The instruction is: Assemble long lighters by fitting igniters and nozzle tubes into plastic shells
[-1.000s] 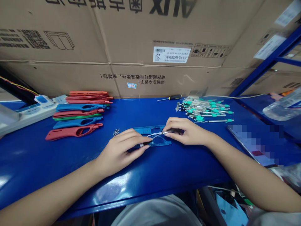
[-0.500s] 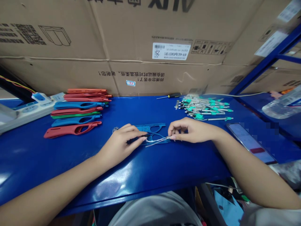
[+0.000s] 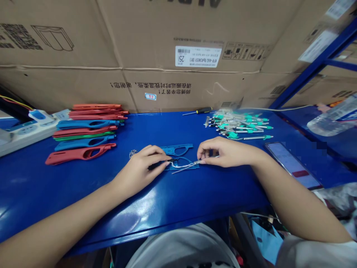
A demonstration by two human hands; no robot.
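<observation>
Blue shell halves [image 3: 170, 150], centre of frame on tabletop [image 3: 161, 204] | left hand [image 3: 143, 163]: fingers pinched on black part [image 3: 168, 160] | right hand [image 3: 224, 152]: fingers pinched where white wires [image 3: 181, 166] meet thin rod [image 3: 180, 170]

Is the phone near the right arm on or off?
On: the smartphone has a pale, lit screen with a red block showing.

Head-worn camera: near, facing forward and down over blue table [image 3: 184, 197] toward cardboard [image 3: 150, 41].
</observation>
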